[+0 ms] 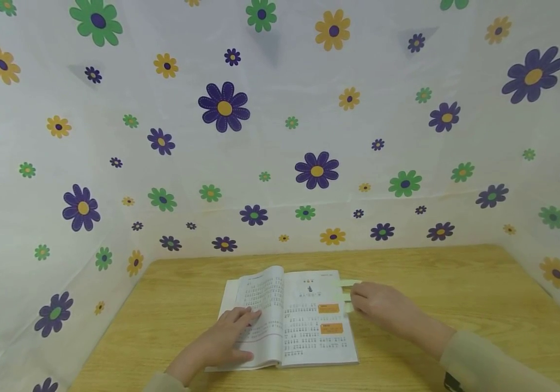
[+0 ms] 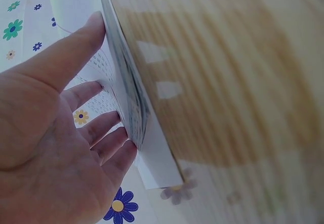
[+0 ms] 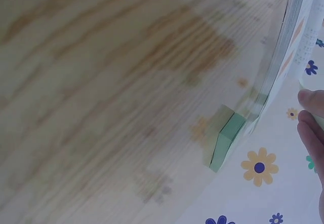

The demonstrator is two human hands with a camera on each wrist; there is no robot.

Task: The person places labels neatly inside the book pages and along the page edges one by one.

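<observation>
An open book [image 1: 309, 348] with printed pages lies on the wooden table. My left hand [image 1: 223, 335] rests on its curved left-hand page, fingers spread; in the left wrist view the fingertips and thumb of the left hand [image 2: 61, 133] touch the page near the book's edge [image 2: 129, 87]. At the book's right edge, my right hand [image 1: 388, 307] pinches a pale green sticky tab [image 1: 350, 282] between thumb and fingers. Another green tab [image 3: 229, 135] sticks out bent from the page edges in the right wrist view, below the fingertips of the right hand [image 3: 314, 127].
Wooden table [image 1: 162, 305] surrounds the book on all sides. A white sheet with flower prints [image 1: 270, 141] hangs behind the table and along both sides. The tabletop reflects the flowers in the wrist views.
</observation>
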